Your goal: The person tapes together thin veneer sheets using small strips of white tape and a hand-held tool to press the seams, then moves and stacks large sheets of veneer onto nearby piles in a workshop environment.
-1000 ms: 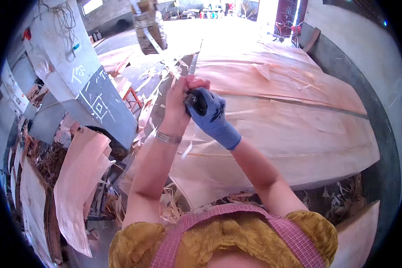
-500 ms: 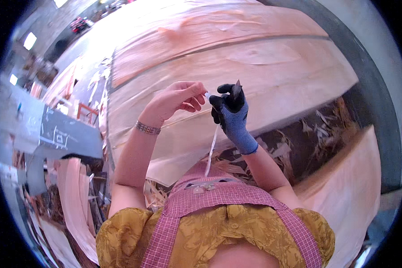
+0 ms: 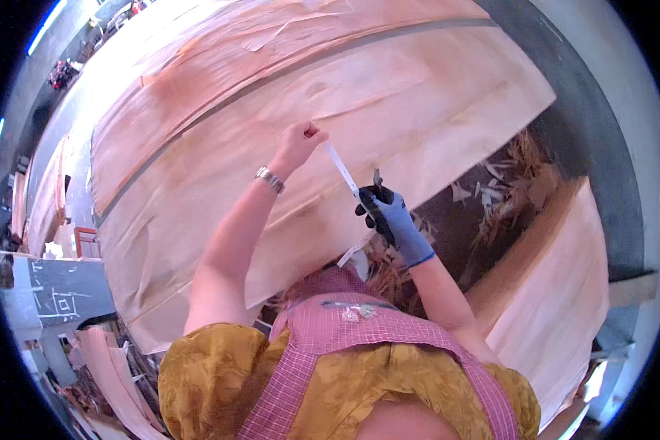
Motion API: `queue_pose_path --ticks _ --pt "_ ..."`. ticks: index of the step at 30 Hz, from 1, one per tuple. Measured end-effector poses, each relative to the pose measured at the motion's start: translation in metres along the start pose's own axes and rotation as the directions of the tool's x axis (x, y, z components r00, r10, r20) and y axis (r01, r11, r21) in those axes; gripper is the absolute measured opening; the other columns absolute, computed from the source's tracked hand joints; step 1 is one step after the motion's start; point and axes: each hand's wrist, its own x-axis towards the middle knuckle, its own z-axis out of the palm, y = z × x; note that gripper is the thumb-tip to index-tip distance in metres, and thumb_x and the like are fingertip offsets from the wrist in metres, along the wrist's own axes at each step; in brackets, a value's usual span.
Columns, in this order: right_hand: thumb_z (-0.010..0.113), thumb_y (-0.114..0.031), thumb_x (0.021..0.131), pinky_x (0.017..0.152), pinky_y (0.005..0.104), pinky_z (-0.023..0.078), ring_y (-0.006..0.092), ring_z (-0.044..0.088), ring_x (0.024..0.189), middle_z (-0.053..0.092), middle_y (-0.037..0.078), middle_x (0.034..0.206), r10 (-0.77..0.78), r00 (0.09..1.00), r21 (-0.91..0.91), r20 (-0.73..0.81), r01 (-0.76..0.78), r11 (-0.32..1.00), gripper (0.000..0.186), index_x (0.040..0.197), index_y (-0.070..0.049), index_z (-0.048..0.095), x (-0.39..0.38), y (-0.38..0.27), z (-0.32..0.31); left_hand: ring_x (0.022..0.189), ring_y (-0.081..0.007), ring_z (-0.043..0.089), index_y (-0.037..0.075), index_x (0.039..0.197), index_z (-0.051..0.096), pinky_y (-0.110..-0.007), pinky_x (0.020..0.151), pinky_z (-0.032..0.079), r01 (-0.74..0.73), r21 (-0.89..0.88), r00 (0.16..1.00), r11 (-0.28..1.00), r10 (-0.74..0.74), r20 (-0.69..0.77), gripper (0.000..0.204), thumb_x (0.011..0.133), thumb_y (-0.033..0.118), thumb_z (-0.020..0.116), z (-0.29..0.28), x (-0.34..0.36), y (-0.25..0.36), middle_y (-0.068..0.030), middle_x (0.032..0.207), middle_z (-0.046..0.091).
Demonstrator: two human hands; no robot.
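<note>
My bare left hand (image 3: 298, 147), a watch at its wrist, pinches one end of a narrow white tape (image 3: 341, 169) above the pale wood veneer sheet (image 3: 433, 95). The tape runs taut down to my right hand (image 3: 394, 218), which wears a blue glove with black fingers. That hand is closed around a dark pointed blade (image 3: 378, 177), its tip sticking up past the fingers; the handle is hidden. The tape passes at the gloved fingers, and a loose length of it hangs below, near my checked apron (image 3: 345, 319).
More veneer sheets (image 3: 220, 73) lie beyond a dark gap. Wood scraps (image 3: 484, 202) litter the dark area at right, beside a thick veneer stack (image 3: 543, 271). A grey-blue panel with chalk marks (image 3: 66, 293) stands at left, above hanging veneer strips (image 3: 110, 374).
My hands have moved apart, the left up and leftward, the right lower and rightward. A length of white tape now stretches between them. The view has shifted too.
</note>
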Motion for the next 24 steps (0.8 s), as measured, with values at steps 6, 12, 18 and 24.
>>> queue_pose_path --ticks 6,12,18,24 --pt "0.068 -0.028 0.089 0.038 0.0221 0.034 0.0073 0.046 0.043 0.066 0.005 0.07 0.102 0.994 -0.063 -0.047 -0.105 0.993 0.023 0.095 -0.006 0.065 0.134 -0.027 -0.073 0.085 -0.0294 0.065 0.013 0.086 0.071 -0.041 0.071 0.048 0.163 0.372 0.982 0.914 -0.116 -0.147 0.026 0.081 0.039 0.069 0.046 0.147 -0.022 -0.0096 0.088 0.07" --pt "0.067 -0.028 0.09 0.038 0.0229 0.035 0.0075 0.047 0.044 0.065 0.005 0.069 0.188 0.982 -0.083 -0.025 -0.189 0.978 0.023 0.096 -0.006 0.065 0.179 -0.019 -0.102 0.095 -0.0308 0.06 0.009 0.087 0.068 -0.042 0.08 0.046 0.168 0.578 0.985 0.799 -0.108 -0.137 0.022 0.08 0.029 0.069 0.068 0.171 -0.025 -0.0137 0.093 0.064" --pt "0.067 -0.027 0.09 0.043 0.024 0.038 0.0085 0.048 0.045 0.065 0.005 0.068 0.228 0.971 -0.045 0.07 -0.225 0.973 0.024 0.097 -0.004 0.066 0.189 -0.02 -0.117 0.108 -0.0295 0.055 0.008 0.109 0.063 -0.042 0.092 0.043 0.207 0.525 0.944 0.826 -0.027 -0.329 0.032 0.081 0.024 0.068 0.09 0.127 -0.034 -0.0126 0.111 0.062" --pt "0.067 -0.03 0.09 0.044 0.0258 0.04 0.0098 0.053 0.048 0.063 0.004 0.063 0.081 0.974 -0.486 0.212 0.033 0.873 0.025 0.09 -0.005 0.065 0.23 -0.042 -0.151 0.125 -0.0262 0.048 0.011 0.13 0.057 -0.047 0.104 0.034 -0.112 0.755 0.976 0.646 0.216 -0.041 0.053 0.08 0.028 0.069 0.112 0.095 -0.019 -0.0032 0.139 0.052"
